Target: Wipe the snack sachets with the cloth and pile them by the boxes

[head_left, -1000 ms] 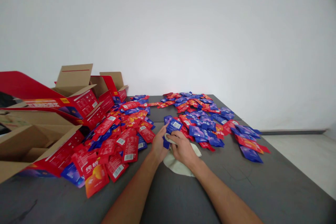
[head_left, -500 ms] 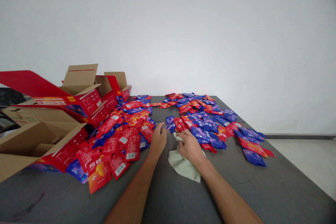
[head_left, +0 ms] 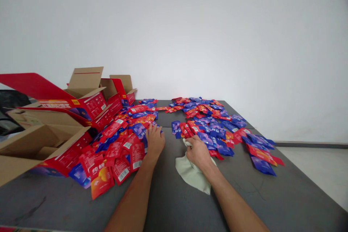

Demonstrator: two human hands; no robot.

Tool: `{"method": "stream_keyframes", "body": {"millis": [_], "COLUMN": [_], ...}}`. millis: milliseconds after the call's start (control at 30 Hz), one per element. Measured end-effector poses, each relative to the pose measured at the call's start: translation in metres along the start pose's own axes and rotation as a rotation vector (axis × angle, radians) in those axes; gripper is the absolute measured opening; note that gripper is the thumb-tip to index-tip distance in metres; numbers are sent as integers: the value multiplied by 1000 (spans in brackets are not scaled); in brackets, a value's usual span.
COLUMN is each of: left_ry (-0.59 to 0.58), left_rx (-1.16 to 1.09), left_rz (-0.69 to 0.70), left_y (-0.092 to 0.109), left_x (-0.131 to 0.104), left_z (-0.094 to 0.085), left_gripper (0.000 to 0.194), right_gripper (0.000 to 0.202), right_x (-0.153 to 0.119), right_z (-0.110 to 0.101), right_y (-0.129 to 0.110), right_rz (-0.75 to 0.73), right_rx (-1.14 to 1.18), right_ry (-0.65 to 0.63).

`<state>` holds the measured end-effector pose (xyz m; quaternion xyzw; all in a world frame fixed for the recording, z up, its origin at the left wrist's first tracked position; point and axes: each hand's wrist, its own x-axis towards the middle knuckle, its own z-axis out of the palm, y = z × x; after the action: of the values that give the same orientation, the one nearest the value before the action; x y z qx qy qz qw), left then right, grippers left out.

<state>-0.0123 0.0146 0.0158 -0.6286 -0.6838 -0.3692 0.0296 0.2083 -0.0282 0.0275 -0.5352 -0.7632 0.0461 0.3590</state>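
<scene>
My right hand (head_left: 199,151) is closed on a pale green cloth (head_left: 190,172), whose loose part lies on the dark table (head_left: 174,203). My left hand (head_left: 155,140) rests on the right edge of the left-hand heap of packets (head_left: 119,152), palm down and fingers a little apart. Its fingertips touch the packets, and a blue packet (head_left: 138,129) with a purple print lies just beside them. A few blue and red packets (head_left: 176,128) lie just beyond my right hand.
Opened red cardboard boxes (head_left: 65,152) with raised flaps stand along the left side. A second spread of red and blue packets (head_left: 214,130) covers the right and far table. Several packets (head_left: 262,152) lie near the right edge. A white wall (head_left: 174,36) rises behind.
My left hand has moved left, from the middle of the table onto the left heap. A blue, purple-printed packet now shows by its fingers. My right hand and the cloth have shifted slightly.
</scene>
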Motion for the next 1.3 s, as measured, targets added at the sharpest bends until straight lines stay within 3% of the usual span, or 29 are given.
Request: {"method": "stream_keyframes", "body": {"millis": [167, 233, 367, 600, 767, 933, 1033, 1200, 1300], "left_ry": [-302, -401, -524, -408, -339, -323, -312, -228, -251], "left_rx": [-306, -378, -303, -56, 181, 201, 194, 228, 223], "left_rz": [230, 231, 200, 222, 128, 58, 20, -66, -82], "left_y": [34, 45, 53, 46, 41, 37, 38, 52, 55], "left_x": [-5, -3, 4, -9, -18, -18, -20, -21, -17], "left_z": [38, 49, 59, 46, 31, 22, 22, 28, 28], "left_gripper": [48, 53, 58, 26, 32, 33, 24, 48, 37], "right_gripper": [33, 33, 34, 34, 35, 37, 37, 37, 38], "right_x": [0, 0, -1, -2, -1, 0, 0, -1, -1], "right_z": [2, 2, 3, -1, -8, -6, -2, 4, 5], "right_y": [-1, -1, -1, -5, -10, -8, -6, -2, 0], "right_rz": [-12, -15, -21, 21, 94, 99, 83, 33, 15], "right_rx": [-8, 0, 20, 9, 3, 9, 14, 40, 51], "right_ry": [-4, -7, 3, -47, -135, -127, -105, -58, -26]}}
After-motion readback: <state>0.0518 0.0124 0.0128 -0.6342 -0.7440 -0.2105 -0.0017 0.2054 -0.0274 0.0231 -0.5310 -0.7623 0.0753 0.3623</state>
